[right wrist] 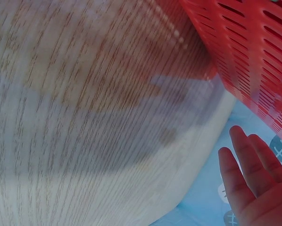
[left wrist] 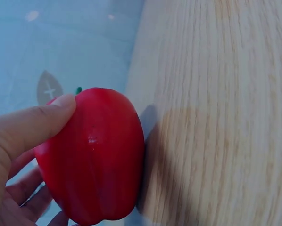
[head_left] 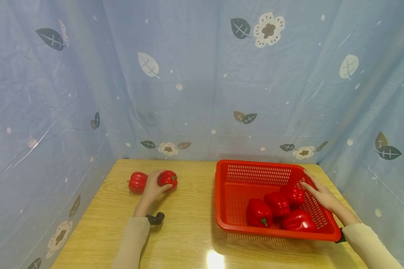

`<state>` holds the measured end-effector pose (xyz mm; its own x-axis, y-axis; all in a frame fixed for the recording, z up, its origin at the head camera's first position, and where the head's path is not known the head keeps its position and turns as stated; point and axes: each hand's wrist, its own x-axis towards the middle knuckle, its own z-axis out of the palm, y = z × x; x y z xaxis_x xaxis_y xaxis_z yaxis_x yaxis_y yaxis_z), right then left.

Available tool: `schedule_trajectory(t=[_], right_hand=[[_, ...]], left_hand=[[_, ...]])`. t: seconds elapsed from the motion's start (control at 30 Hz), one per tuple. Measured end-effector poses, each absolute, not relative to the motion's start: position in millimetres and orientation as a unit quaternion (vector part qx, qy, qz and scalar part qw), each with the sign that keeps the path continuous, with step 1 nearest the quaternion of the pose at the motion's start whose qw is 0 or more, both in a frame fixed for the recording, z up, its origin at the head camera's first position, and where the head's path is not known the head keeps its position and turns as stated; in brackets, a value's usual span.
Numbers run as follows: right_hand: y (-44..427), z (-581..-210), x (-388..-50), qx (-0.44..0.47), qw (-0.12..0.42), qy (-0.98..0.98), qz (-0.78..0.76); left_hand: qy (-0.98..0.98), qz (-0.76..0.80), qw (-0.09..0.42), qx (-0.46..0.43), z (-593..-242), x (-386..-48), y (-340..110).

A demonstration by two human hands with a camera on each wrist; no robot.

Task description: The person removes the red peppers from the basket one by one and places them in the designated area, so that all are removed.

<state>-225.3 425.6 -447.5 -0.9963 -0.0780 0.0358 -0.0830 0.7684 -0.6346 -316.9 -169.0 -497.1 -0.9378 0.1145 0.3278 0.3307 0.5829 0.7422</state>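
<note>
On the left of the table, my left hand (head_left: 152, 188) holds a red bell pepper (head_left: 168, 180) with a green stem. The left wrist view shows the thumb (left wrist: 61, 110) against one side of this bell pepper (left wrist: 96, 155) and the other fingers behind it, partly hidden. A second red bell pepper (head_left: 138, 182) lies just left of that hand. My right hand (head_left: 323, 195) is at the right rim of a red plastic basket (head_left: 222, 194). Its fingers (right wrist: 247, 160) are straight, outside the slotted wall. Whether the hand touches the rim cannot be told.
Several red bell peppers (head_left: 277, 204) lie inside the basket, toward its front right. The wooden table (head_left: 185, 224) reaches back to a blue patterned curtain (head_left: 195, 93), which also hangs at both sides. The basket stands on the table's right half.
</note>
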Motion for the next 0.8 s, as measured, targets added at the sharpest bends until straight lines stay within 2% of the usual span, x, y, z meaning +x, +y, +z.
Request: schedule_trajectory(t=[0.8], right_hand=[[426.2, -447.9, -225.8, 0.049, 0.006, -0.937, 0.347]], left_hand=[[-0.881, -0.431, 0.137, -0.14, -493.3, -317.1, -165.8]])
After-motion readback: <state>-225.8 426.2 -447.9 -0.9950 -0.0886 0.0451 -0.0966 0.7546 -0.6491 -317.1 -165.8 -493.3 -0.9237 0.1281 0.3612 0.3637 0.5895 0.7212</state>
